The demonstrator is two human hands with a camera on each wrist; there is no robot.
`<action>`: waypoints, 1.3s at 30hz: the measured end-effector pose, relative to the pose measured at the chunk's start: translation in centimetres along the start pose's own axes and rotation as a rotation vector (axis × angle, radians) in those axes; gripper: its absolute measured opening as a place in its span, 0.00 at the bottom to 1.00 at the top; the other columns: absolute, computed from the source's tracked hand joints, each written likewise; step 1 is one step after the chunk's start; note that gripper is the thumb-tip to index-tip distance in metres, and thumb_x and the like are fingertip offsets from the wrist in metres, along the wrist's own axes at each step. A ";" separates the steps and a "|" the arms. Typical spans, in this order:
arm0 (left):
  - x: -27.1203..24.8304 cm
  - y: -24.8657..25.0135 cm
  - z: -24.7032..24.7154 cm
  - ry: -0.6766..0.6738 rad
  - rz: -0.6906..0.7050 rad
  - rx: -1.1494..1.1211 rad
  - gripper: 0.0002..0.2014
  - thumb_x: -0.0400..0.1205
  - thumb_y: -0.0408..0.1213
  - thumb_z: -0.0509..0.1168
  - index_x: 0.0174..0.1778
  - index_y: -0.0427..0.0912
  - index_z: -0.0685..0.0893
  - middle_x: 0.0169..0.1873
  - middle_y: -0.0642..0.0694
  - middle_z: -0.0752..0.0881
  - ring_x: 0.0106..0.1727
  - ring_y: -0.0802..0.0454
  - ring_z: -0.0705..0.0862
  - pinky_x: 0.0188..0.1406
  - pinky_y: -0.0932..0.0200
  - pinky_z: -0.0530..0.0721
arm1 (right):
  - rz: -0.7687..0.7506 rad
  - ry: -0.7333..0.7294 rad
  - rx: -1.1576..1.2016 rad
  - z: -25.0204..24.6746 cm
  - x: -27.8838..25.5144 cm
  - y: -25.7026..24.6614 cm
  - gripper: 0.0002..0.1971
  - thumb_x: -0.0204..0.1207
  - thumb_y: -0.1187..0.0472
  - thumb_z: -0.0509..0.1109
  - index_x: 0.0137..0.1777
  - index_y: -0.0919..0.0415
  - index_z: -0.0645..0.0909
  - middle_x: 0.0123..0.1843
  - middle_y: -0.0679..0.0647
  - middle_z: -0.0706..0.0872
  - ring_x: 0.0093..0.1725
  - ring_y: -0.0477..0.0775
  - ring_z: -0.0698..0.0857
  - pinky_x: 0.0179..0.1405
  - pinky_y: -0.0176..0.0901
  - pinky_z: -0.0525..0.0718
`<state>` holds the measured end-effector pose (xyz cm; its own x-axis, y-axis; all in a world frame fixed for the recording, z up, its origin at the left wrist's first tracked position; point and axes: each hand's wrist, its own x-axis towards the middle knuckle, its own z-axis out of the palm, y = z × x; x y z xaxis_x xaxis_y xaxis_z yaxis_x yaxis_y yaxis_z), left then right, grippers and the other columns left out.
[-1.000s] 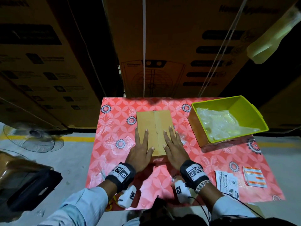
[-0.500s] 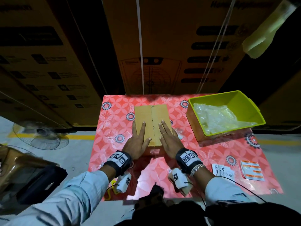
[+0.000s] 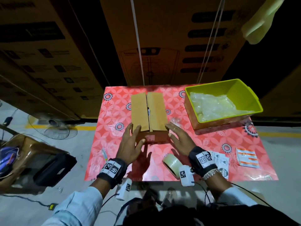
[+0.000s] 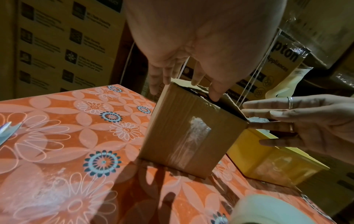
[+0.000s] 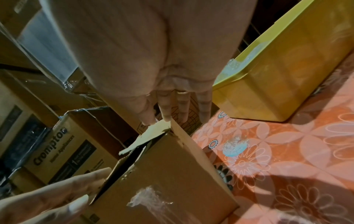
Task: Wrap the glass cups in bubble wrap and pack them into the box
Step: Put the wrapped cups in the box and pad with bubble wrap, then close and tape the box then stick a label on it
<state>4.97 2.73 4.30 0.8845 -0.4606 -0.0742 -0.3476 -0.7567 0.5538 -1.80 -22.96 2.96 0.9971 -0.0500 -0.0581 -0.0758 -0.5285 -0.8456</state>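
Note:
A small brown cardboard box (image 3: 149,111) stands mid-table with its two top flaps folded down, slightly sprung up at the near end (image 5: 149,136). A strip of clear tape runs down its near side (image 4: 189,144). My left hand (image 3: 130,141) hovers at the box's near left corner, fingers straight, fingertips (image 4: 157,84) close to the top edge. My right hand (image 3: 177,136) is at the near right corner, fingers spread, fingertips (image 5: 166,116) at the flap edge. Neither hand grips anything. No glass cups are visible. Bubble wrap (image 3: 213,106) lies in the green bin.
A lime-green plastic bin (image 3: 254,101) sits at the table's back right. A roll of clear tape (image 3: 172,162) lies near the front edge by my right wrist. Printed labels (image 3: 219,162) and cards (image 3: 246,158) lie front right. Large cartons (image 3: 162,38) stand behind the table; a fan (image 3: 52,124) is left.
Both hands have lifted off the box top and drawn back to its near corners. The flaps, released, have sprung up slightly. The tape roll now shows near my right wrist.

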 end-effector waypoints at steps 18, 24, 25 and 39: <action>0.3 2.3 13.6 -0.334 -1.000 -1.073 0.15 0.86 0.39 0.70 0.34 0.43 0.79 0.30 0.43 0.74 0.29 0.50 0.69 0.31 0.58 0.69 | 0.497 0.079 0.273 4.7 -9.2 6.2 0.11 0.71 0.42 0.70 0.44 0.44 0.90 0.41 0.44 0.90 0.41 0.51 0.86 0.45 0.52 0.85; 0.1 2.4 14.8 -0.436 -1.097 -1.078 0.18 0.86 0.39 0.72 0.31 0.37 0.80 0.29 0.42 0.78 0.30 0.48 0.75 0.32 0.59 0.75 | 0.526 0.070 0.386 5.1 -10.3 5.7 0.12 0.79 0.59 0.71 0.35 0.45 0.88 0.39 0.48 0.86 0.42 0.53 0.82 0.42 0.52 0.83; 0.2 2.4 14.9 -0.461 -1.102 -1.096 0.18 0.86 0.38 0.72 0.31 0.38 0.79 0.28 0.41 0.77 0.30 0.48 0.74 0.33 0.60 0.72 | 0.522 0.080 0.421 5.2 -10.5 5.4 0.08 0.77 0.57 0.71 0.37 0.47 0.87 0.37 0.45 0.87 0.42 0.50 0.83 0.43 0.50 0.82; 1.8 2.5 14.1 -0.615 -1.152 -1.076 0.17 0.80 0.34 0.75 0.29 0.38 0.77 0.16 0.46 0.77 0.18 0.53 0.76 0.21 0.62 0.78 | 0.452 0.101 0.551 4.2 -11.7 5.4 0.10 0.79 0.54 0.69 0.50 0.59 0.87 0.47 0.57 0.88 0.50 0.54 0.83 0.52 0.49 0.81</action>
<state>1.28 -6.51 -6.17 0.1753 -0.2307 -0.9571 0.9276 -0.2871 0.2391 -13.80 -21.68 -3.14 0.8618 -0.2549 -0.4385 -0.4370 0.0658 -0.8970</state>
